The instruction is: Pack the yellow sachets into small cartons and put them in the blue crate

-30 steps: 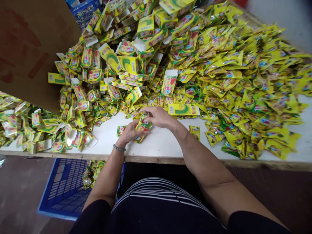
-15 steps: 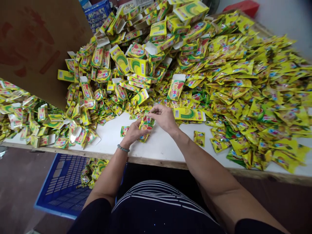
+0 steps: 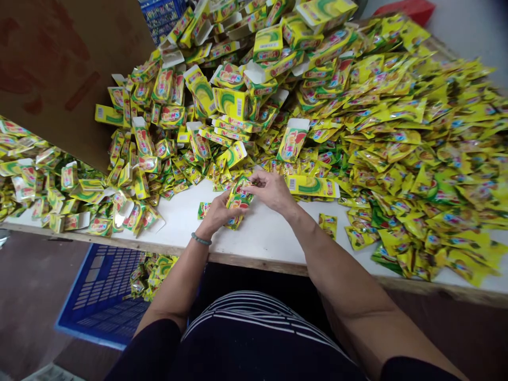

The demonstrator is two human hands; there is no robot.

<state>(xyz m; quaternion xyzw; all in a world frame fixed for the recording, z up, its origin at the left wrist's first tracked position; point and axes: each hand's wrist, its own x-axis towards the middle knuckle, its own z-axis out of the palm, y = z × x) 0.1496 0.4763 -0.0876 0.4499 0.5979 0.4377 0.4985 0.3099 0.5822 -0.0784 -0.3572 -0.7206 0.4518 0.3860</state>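
Note:
My left hand [image 3: 220,212], with a beaded bracelet at the wrist, grips a small green-and-yellow box [image 3: 239,197] over the white table [image 3: 174,214]. At the upper end of that box, my right hand [image 3: 270,190] has its fingers pinched together; what lies between the fingertips is too small to make out. A small packet [image 3: 203,210] lies just left of my left hand. Beyond my right hand are a flat-lying yellow box [image 3: 313,186] and an upright-looking box with an open white flap [image 3: 292,140]. Another small packet [image 3: 328,226] rests right of my right wrist.
A heap of yellow boxes [image 3: 230,106] rises at the back, and a large pile of yellow packets [image 3: 397,137] covers the right. A brown carton [image 3: 71,69] stands at the upper left. Below the table edge sits a blue basket [image 3: 103,296] with packets in it.
The view has shifted slightly. Both hands stay at the same box, with my right fingers still at its upper end.

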